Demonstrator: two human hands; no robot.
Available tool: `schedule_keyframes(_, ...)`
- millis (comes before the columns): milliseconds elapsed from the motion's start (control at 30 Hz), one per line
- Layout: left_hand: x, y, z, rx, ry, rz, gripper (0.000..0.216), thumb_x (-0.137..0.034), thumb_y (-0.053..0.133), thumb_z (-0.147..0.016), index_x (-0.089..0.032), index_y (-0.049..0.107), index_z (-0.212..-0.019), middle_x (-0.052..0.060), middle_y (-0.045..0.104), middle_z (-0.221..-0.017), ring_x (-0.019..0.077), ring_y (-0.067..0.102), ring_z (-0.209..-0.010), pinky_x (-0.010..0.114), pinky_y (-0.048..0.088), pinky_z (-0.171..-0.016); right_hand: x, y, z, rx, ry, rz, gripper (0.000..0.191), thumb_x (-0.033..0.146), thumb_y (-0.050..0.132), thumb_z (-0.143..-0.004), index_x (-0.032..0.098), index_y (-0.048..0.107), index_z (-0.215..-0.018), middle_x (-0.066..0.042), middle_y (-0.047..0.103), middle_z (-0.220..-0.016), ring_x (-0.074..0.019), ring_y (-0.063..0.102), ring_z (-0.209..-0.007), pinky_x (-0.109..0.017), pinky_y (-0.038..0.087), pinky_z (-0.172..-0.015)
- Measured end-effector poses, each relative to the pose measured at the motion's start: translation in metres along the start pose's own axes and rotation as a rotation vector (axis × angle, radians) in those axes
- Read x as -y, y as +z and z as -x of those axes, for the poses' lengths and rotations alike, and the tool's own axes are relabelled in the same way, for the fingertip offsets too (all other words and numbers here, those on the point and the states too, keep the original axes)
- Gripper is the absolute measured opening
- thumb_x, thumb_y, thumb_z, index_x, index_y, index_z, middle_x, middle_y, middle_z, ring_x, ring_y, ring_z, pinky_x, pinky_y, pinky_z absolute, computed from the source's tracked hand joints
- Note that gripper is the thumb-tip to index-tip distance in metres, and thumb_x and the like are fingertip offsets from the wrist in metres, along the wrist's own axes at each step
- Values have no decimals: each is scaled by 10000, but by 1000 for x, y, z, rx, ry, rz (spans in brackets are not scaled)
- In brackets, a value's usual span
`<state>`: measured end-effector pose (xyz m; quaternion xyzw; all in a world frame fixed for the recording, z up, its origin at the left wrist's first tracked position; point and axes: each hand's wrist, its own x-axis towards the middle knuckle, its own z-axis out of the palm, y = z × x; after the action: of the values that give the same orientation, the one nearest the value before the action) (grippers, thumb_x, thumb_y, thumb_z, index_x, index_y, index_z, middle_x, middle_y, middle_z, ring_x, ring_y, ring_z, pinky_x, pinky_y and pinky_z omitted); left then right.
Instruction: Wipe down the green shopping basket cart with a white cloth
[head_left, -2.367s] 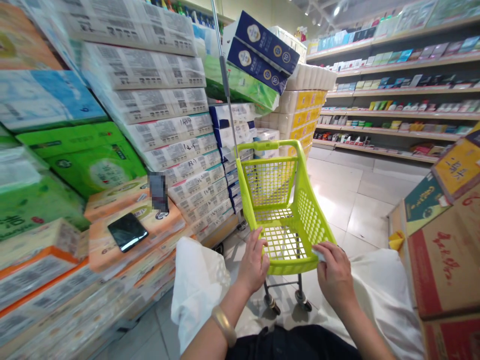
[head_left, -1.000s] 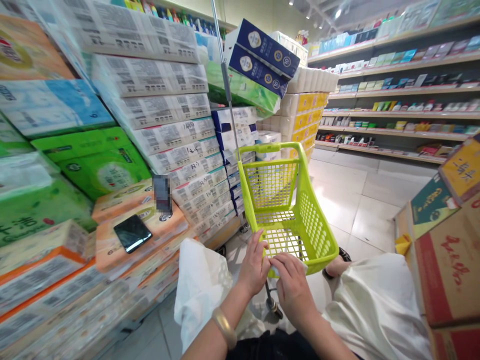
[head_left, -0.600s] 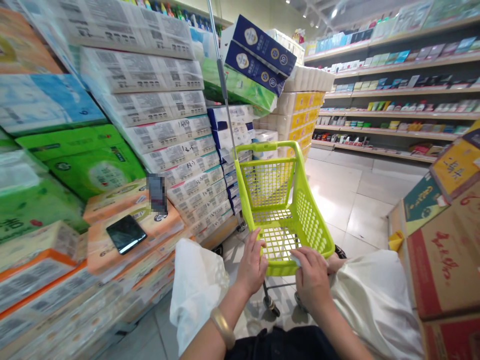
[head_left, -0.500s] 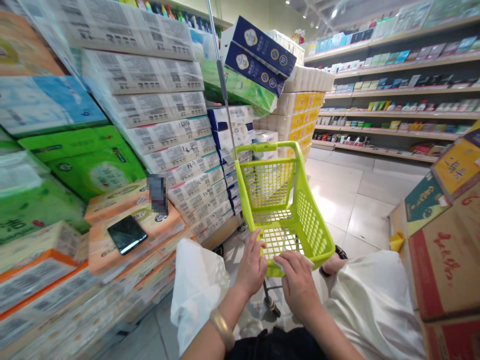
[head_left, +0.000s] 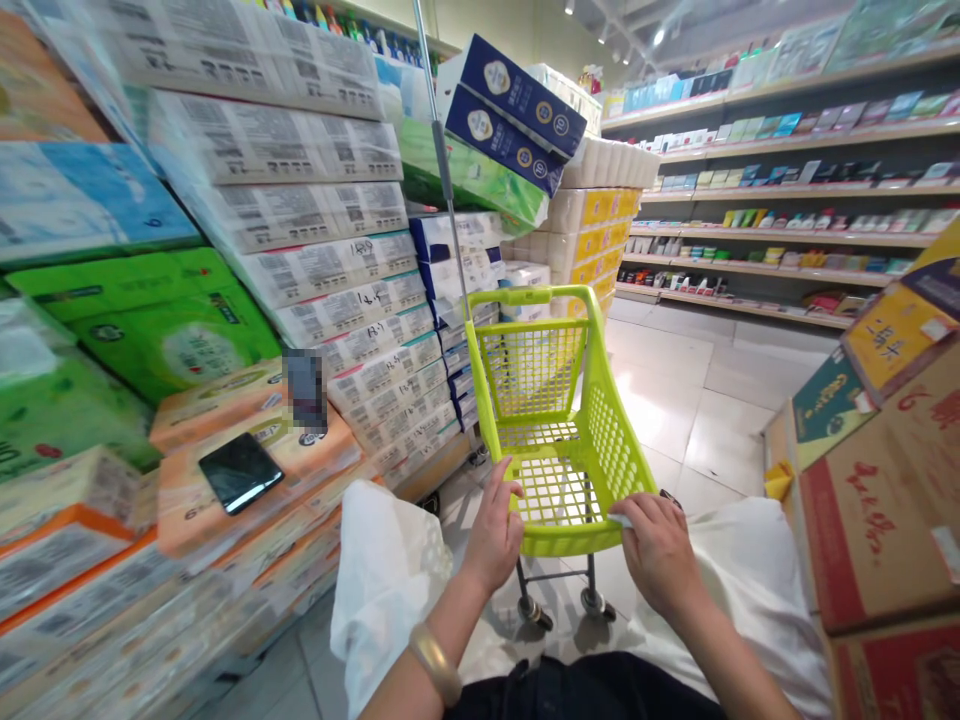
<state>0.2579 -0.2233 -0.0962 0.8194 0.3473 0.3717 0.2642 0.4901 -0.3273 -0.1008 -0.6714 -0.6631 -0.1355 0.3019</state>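
Note:
A lime-green shopping cart (head_left: 577,541) with a perforated plastic basket stands between my knees, nothing lying in it. My left hand (head_left: 495,535) grips the near left corner of its rim, fingers hooked over the edge. At the near right corner, my right hand (head_left: 661,550) presses a small white wipe or tissue (head_left: 621,519) against the rim. Most of that white piece is hidden under my fingers, so its exact kind does not show. A gold bangle (head_left: 435,664) circles my left wrist.
Stacked tissue packs (head_left: 330,210) line the left side, with a dark phone (head_left: 241,471) lying on an orange pack. A thin metal pole (head_left: 446,180) rises by the cart's left side. Cardboard boxes (head_left: 862,540) stand at right; stocked shelves (head_left: 787,195) run behind.
My right hand has slid rightward along the near rim, from its middle to the right corner, with the white piece. My left hand stays on the left corner.

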Motion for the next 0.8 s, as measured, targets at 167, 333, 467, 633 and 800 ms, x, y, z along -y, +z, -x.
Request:
schedule_keyframes(167,9,-18,6,-9,-30,15,298,-73,342,-785,-201,495,-1007,109,310,-1534,222,305,-1416,485,324,-1134,27,-5,7,-10,-47,-55,256,103,479,-801,253,591,-974,-36,614,-921,-228,526,-902,-372,376,-831)
schedule_keyframes(333,29,-40,6,-12,-24,-1,294,-76,348,-779,-205,502,-994,107,359,-1514,213,349,-1396,476,330,-1134,64,-10,10,29,-50,-140,329,59,455,-790,248,595,-1019,-44,612,-937,-223,531,-905,-374,392,-840)
schedule_keyframes(467,45,-60,0,-30,9,-120,412,-69,357,-765,-202,526,-1116,88,388,-1500,210,331,-1406,476,332,-1139,83,-12,6,68,-137,-241,422,28,421,-780,235,581,-1111,-59,610,-983,-215,535,-926,-369,419,-850)
schedule_keyframes(633,24,-63,-2,-228,55,-331,365,-142,427,-828,-200,538,-1171,104,472,-1405,266,344,-1383,531,286,-1150,83,-11,0,78,-249,-354,401,21,386,-817,218,563,-1119,-63,604,-1047,-207,528,-1030,-395,420,-953)
schedule_keyframes(800,-33,-30,6,13,125,-249,303,-166,394,-877,-199,570,-1121,90,642,-1081,220,584,-1027,421,466,-941,53,-4,-24,63,-252,-378,365,49,410,-812,229,589,-1074,-57,607,-1064,-210,527,-1072,-451,389,-1025)
